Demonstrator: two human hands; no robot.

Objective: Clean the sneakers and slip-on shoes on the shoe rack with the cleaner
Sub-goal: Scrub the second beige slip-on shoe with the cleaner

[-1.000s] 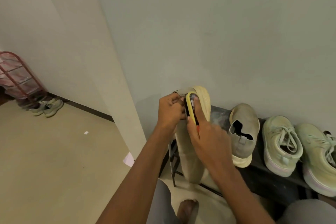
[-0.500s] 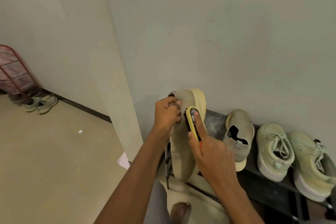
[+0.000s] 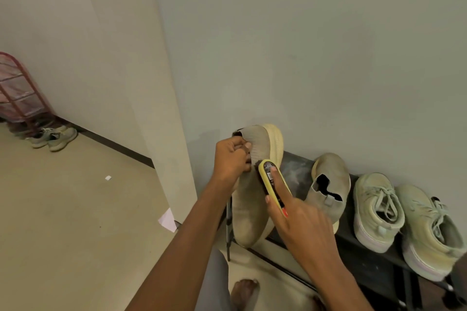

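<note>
Presently held: one beige slip-on shoe [image 3: 249, 199], knit upper facing the camera, pale yellow sole turned toward the wall, heel opening uppermost and toe pointing down, raised in front of the left end of the black shoe rack [image 3: 364, 257]. Left hand [image 3: 231, 159]: fingers curled round the heel collar of that shoe, gripping it at the top. Right hand [image 3: 300, 222]: wrapped about a yellow shoe brush [image 3: 271, 184], index finger laid straight along its labelled back, thumb on the near edge; a red tip shows at the handle end by the knuckles. Brush position: dark bristles pressed against the right side of the held shoe's upper, just below the left hand. On the rack's top shelf, left to right: a bare dusty patch at the left end; a second beige slip-on shoe [image 3: 328, 184], toe toward the wall, dark opening toward the front edge; two pale green lace-up sneakers [image 3: 374, 212] [image 3: 429, 232], side by side at the right end, heels over the front edge. Below: a bare foot [image 3: 243, 290] on the beige floor [image 3: 75, 222]. Floor items: a white paper scrap [image 3: 108, 178]; a white sheet [image 3: 167, 219] at the foot of the wall corner. Far left: a red wire rack [image 3: 20, 98] against the wall, with a pair of grey-green sneakers [image 3: 54, 137] beside its base.
</note>
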